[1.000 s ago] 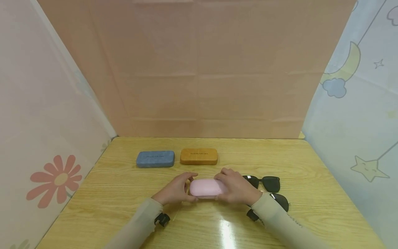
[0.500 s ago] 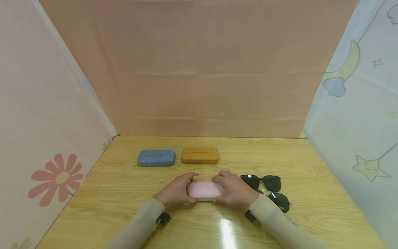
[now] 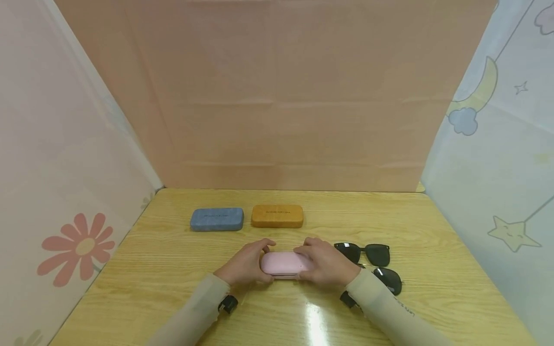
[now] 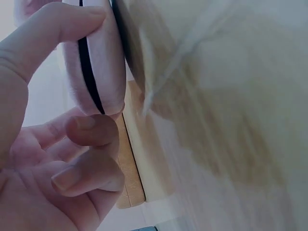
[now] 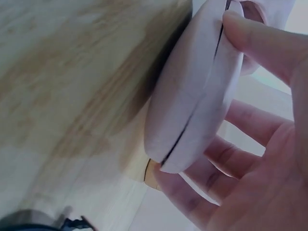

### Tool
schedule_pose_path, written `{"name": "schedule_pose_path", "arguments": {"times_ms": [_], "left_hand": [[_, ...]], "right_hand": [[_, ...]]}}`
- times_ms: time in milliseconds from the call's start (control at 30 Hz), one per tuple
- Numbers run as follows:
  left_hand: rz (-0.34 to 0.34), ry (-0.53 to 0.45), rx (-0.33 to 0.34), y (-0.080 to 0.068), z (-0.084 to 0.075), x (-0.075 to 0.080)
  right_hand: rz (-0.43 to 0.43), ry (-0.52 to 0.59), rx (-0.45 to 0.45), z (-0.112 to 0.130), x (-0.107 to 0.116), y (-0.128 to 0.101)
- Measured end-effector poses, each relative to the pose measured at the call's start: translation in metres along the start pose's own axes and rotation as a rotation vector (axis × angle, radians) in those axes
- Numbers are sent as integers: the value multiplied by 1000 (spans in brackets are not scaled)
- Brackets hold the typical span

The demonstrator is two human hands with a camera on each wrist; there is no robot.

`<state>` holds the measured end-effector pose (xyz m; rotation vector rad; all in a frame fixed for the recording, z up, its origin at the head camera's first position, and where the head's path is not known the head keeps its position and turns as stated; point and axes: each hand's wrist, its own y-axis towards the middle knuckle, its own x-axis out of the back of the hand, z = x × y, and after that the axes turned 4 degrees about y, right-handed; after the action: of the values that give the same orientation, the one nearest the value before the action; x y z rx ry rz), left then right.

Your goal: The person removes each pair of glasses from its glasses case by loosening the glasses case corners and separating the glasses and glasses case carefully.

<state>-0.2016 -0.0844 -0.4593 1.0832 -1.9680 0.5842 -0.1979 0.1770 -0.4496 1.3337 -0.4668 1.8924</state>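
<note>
A pink glasses case point(image 3: 285, 264) lies on the wooden table between both hands. My left hand point(image 3: 247, 263) grips its left end, the thumb on the near side across the seam. In the left wrist view a dark gap shows between the case's lid and base. My right hand point(image 3: 328, 262) holds the other end, thumb at the front seam and fingers around the back. From the right wrist the seam of the pink case point(image 5: 187, 91) appears as a narrow dark line. What is inside the case is hidden.
Behind the hands lie a blue glasses case point(image 3: 217, 219) and an orange-yellow glasses case point(image 3: 277, 216). Dark sunglasses point(image 3: 377, 254) and a second pair of sunglasses point(image 3: 388, 280) sit right of the right hand, partly behind that arm. Patterned panels border the wooden table point(image 3: 450, 288).
Both hands have brought the pink case slightly left and nearer the body. The seam along its front now shows as a dark line. The other cases and sunglasses stay put.
</note>
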Motion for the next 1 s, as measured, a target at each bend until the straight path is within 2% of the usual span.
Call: {"name": "schedule_pose_path", "arguments": {"times_ms": [267,533,800,1000], "left_hand": [[-10,-36,32,-3,0,0],[-10,-60,36,-2,-2,0],[-8,-97,36,0,1,2],[-6,-146,84,0,6,0]], "right_hand": [[57,65,19,1,10,4],[72,138,20,-5,13,4],[105,146,22,-10,18,9],[150,198,-10,-12,22,12]]}}
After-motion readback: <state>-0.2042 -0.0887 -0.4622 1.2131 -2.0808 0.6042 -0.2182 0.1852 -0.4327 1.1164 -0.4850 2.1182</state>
